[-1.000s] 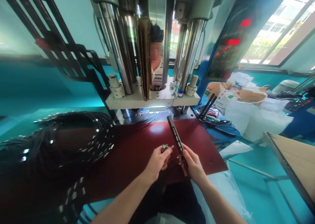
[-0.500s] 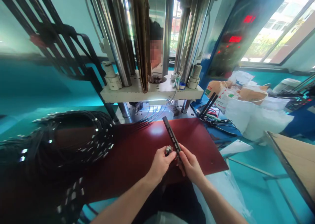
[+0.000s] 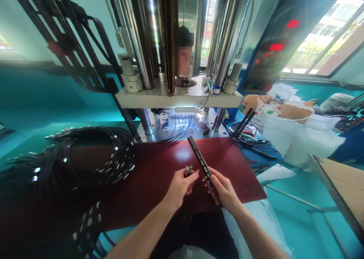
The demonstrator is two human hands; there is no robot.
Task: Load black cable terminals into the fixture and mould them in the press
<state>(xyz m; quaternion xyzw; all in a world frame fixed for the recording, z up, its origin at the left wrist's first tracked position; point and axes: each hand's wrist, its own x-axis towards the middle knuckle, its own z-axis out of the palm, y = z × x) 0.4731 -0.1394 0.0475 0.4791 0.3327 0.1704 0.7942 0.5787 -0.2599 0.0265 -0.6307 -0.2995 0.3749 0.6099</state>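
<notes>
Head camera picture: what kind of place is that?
Probably a factory workshop. There's a big machine with shiny metal columns, a control panel with glowing red digits, and a thick coil of black cables.

Left hand (image 3: pixel 178 187): bare
Right hand (image 3: pixel 226 189): bare
Left forearm (image 3: pixel 148 225): bare throughout the view
Right forearm (image 3: pixel 254 228): bare likewise
Lap clothing (image 3: pixel 212 230): near-black, cut lost in shadow
Grey patch (image 3: pixel 189 253): at the lower edge, blurred, apparently cloth
</notes>
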